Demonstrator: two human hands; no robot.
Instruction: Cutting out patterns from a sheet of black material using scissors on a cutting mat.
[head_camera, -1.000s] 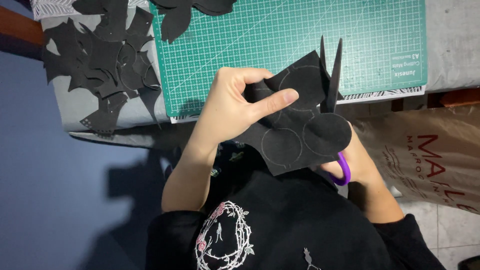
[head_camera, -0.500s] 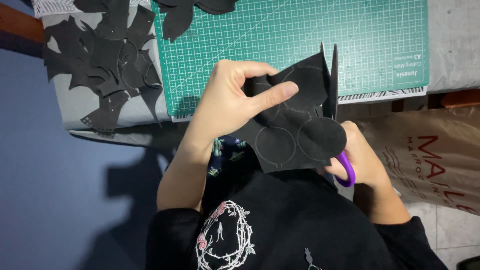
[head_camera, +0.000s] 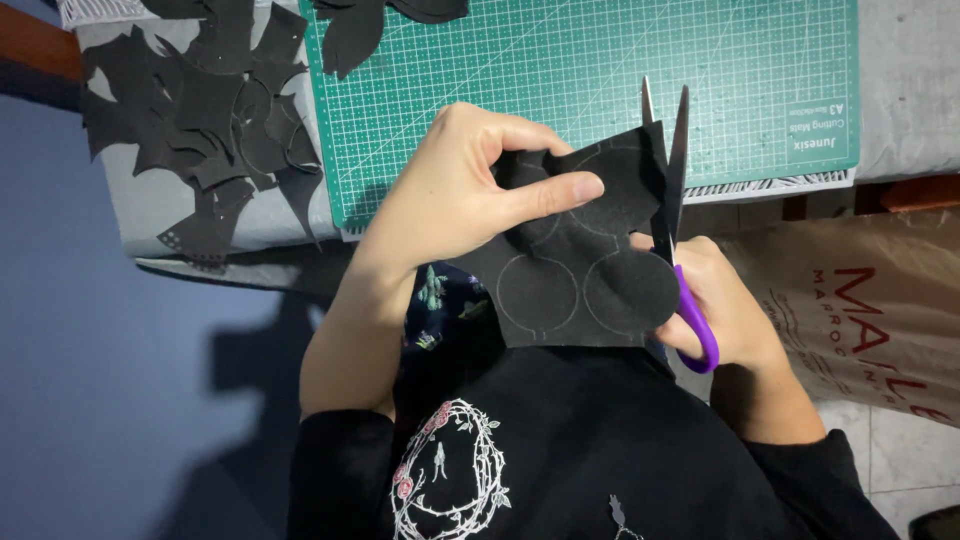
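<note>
1. Left hand (head_camera: 455, 195) pinches my black sheet (head_camera: 580, 260), just below the green cutting mat (head_camera: 560, 70).
2. Right hand (head_camera: 725, 305) grips purple-handled scissors (head_camera: 672, 200), blades parted at the sheet's edge.
3. I judge it partway: traced circles uncut, black offcuts (head_camera: 200, 130) piled left of the mat.

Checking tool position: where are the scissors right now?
In the head view, the purple-handled scissors are right of centre in the right hand, blades over the black sheet's right edge.

Grey-covered table (head_camera: 905, 110), wooden edge; blue floor (head_camera: 120, 400) left, pale tiles (head_camera: 900, 455) right.
</note>
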